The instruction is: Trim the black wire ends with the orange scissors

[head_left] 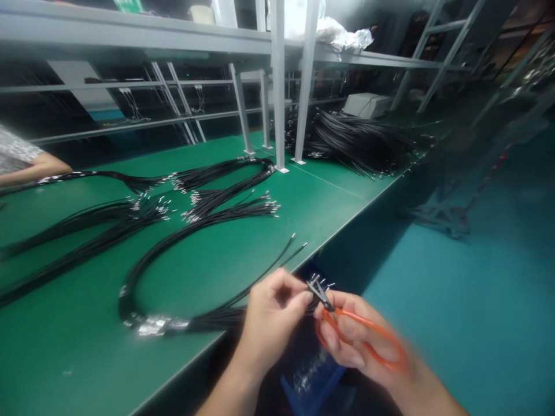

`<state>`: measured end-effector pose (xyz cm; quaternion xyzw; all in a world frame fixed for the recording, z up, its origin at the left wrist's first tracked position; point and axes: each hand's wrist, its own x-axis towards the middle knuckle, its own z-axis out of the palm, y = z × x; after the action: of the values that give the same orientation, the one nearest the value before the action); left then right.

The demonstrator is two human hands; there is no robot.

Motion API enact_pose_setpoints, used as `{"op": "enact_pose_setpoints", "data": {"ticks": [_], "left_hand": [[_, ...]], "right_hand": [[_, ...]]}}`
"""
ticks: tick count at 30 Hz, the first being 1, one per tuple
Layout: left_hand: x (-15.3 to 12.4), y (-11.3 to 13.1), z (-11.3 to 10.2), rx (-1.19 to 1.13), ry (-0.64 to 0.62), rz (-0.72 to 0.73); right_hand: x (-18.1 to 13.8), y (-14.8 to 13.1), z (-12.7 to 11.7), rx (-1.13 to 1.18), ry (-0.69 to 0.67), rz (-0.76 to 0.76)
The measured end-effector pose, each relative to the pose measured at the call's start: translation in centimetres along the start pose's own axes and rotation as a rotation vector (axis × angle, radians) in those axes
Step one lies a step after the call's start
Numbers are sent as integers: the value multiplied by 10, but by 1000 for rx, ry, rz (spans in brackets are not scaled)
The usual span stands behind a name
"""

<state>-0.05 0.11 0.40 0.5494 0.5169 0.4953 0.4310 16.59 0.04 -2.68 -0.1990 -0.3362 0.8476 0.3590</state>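
Note:
My right hand is wrapped round the orange handles of a pair of scissors. Their dark blades point up and left, slightly apart, close to my left fingertips. With thumb and forefinger together, my left hand pinches a black cable near its end; the exact spot is partly hidden by the fingers. The bundle of black cables runs behind that hand and past the table edge, its metal-tipped ends showing beyond the blades. Two loose cables stick up behind my left hand. Shiny clear wrapping binds the bundle on the table.
More black cable bundles lie across the green table. A large cable pile sits beyond the grey shelf posts. A blue bin is below my hands. Another person's arm rests at the far left.

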Motion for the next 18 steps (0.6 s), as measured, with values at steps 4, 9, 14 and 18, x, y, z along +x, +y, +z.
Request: {"op": "enact_pose_setpoints", "data": {"ticks": [4,9,14,18], "left_hand": [[0,0,0,35,14,32],[-1,0,1,59,20,40],[-1,-2,0,88,25,47],[2,-3,0,135,35,58]], "right_hand": [[-2,-3,4,-54,39,7],[-2,-5,3,-119,103,42],[-4,-6,4,-256,186,94],[-10,-9,3,-383,196,121]]}}
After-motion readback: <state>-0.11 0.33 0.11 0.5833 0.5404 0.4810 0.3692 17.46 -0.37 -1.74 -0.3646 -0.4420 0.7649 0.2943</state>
